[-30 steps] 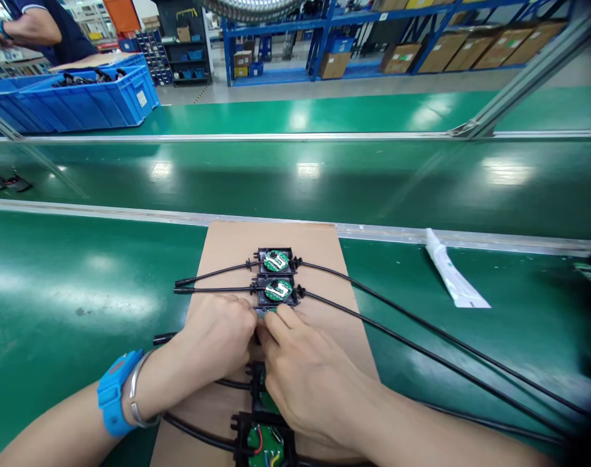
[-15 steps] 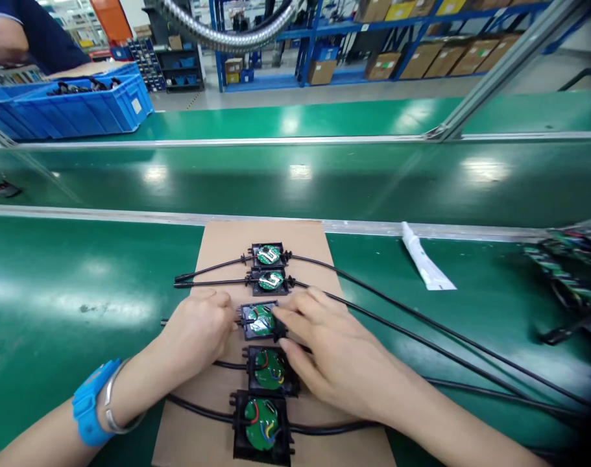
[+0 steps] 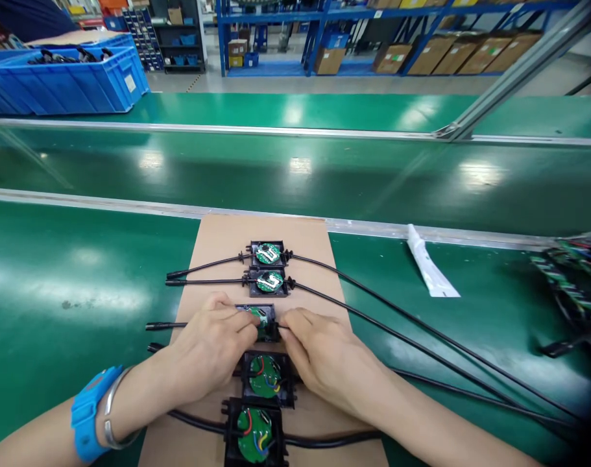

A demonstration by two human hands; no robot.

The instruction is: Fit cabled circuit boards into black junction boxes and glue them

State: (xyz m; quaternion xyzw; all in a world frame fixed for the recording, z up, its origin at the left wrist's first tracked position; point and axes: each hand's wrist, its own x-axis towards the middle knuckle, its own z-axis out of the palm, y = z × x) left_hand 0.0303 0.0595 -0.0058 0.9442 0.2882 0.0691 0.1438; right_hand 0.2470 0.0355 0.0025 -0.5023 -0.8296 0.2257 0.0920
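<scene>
Shifting right since the earlier frame, the left hand is now covering part of the middle black housing, its hold unclear; the right hand is pinching a black cable with narrowed fingers. That housing is lying on cardboard over a green surface, blue shelving standing beyond.

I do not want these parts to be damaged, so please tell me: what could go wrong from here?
1. The left hand partly covers the green board in the middle housing; too much pressure might harm it.
2. The right hand pinches a dark cable at that housing's right side; a hard pull could strain its connection.
3. The nearest housing's right cable disappears under the right forearm; an arm movement might drag it.
</scene>
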